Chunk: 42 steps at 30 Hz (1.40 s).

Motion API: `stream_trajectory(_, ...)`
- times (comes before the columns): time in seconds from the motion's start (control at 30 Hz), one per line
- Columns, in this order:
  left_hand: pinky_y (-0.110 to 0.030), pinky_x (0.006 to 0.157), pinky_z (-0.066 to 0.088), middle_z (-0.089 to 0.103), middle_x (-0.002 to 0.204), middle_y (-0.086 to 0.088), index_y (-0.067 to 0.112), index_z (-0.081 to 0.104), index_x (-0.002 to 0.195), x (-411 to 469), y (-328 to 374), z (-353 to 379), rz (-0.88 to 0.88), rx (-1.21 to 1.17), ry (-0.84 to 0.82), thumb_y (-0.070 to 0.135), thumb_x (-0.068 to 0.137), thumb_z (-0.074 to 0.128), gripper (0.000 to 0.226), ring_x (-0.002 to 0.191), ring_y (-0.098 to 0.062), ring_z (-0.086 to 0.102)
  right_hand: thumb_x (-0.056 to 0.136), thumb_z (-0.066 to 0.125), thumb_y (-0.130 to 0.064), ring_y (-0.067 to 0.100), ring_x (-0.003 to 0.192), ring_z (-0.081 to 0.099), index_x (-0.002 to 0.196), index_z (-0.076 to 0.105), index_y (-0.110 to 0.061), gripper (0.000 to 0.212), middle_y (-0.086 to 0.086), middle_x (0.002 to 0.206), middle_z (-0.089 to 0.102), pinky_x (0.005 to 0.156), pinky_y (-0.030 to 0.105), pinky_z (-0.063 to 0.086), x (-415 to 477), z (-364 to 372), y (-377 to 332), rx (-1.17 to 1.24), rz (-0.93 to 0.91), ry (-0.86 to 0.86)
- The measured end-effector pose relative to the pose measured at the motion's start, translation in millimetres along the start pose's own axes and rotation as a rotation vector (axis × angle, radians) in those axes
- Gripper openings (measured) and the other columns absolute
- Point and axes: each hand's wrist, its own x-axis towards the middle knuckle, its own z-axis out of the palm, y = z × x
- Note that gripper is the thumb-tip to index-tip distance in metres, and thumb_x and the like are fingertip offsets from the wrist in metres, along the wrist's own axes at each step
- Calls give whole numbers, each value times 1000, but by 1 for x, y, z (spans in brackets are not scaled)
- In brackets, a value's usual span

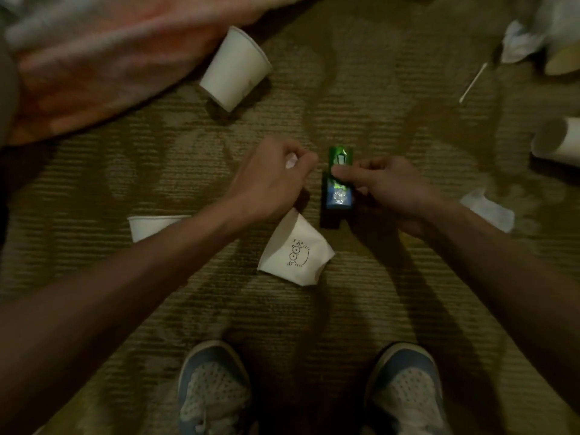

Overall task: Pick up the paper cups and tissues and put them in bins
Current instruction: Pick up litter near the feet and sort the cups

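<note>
Nearest the camera, two shoes (216,390) stand on the carpet (345,302), below a cup with a drawn face (296,249) that lies on its side. Just above that cup the left hand (266,180) is curled, pinching a small white scrap (291,160) between thumb and fingers. Up and to the right of the cup, the right hand (392,189) grips a green packet (340,183) on the carpet, thumb across its top. A second cup (150,227) sits to the left of the drawn cup, partly hidden by the left forearm. A flat tissue (488,209) lies to its right. Farther off, a third cup (235,69) lies above it beside a pink blanket (110,58). Far to the upper right are a fourth cup (557,142), a thin stick (474,83) and a crumpled tissue (518,42).
</note>
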Motion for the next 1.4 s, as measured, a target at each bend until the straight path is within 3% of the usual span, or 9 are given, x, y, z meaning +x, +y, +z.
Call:
stream_trajectory(0.1,-19,49,46,64,77,14,31,66,87,5,17,-1,-22,-170,39,62,93,47,36,66,8,61,83,74,-27,2,48,56,86,61,-12,20,-10,51,60,48,21,44,-14,-5,-7,208,-107,-154)
stream_trajectory(0.27,-33,75,56,75,87,5,21,71,100,-3,59,16,-147,-483,-243,77,84,43,65,80,-10,72,87,71,-14,5,56,62,94,64,-8,12,-4,66,70,50,20,50,-42,-7,-5,267,-245,-23)
stream_trajectory(0.5,-18,39,44,67,62,-1,11,68,94,-19,92,51,-297,-630,-422,58,94,50,50,49,-10,63,94,61,-25,11,70,68,86,77,-15,21,4,80,73,60,20,55,-73,-61,28,336,-210,-88)
stream_trajectory(0.6,-21,44,48,58,66,-4,9,62,95,-20,97,60,-329,-648,-435,49,96,54,41,51,-13,58,88,69,-35,5,85,65,91,74,-31,7,-7,89,72,63,21,54,-72,-94,50,-34,-282,288)
stream_trajectory(0.67,-24,49,52,56,70,-5,7,60,97,-19,99,65,-333,-705,-466,43,97,56,36,53,-14,59,81,73,-45,8,108,54,113,62,-42,34,-6,115,59,86,27,49,-70,-114,68,-490,-342,502)
stream_trajectory(0.77,-25,48,53,57,70,-5,6,59,105,-21,100,71,-332,-722,-486,35,98,56,30,51,-14,60,78,74,-51,21,132,35,137,50,-39,65,3,144,38,104,39,33,-65,-128,97,-751,-264,410)
stream_trajectory(0.87,-24,47,52,56,74,-7,11,55,119,-24,99,72,-348,-757,-496,28,100,54,26,49,-13,57,83,73,-39,21,127,40,126,63,-27,45,3,139,45,101,31,30,-57,-131,118,-847,-327,399)
stream_trajectory(1.2,-20,46,48,58,103,-9,19,55,125,-27,82,56,-348,-696,-436,42,98,51,36,56,-9,56,78,80,-15,0,66,65,88,67,-22,17,-5,73,68,60,18,55,-57,-102,72,-140,-373,407)
stream_trajectory(1.4,-23,47,46,65,105,-5,22,53,132,-30,75,43,-290,-670,-469,70,90,39,65,60,-8,60,82,76,-10,6,70,69,80,72,-19,10,-5,73,73,60,20,53,-70,-46,27,85,-515,242)
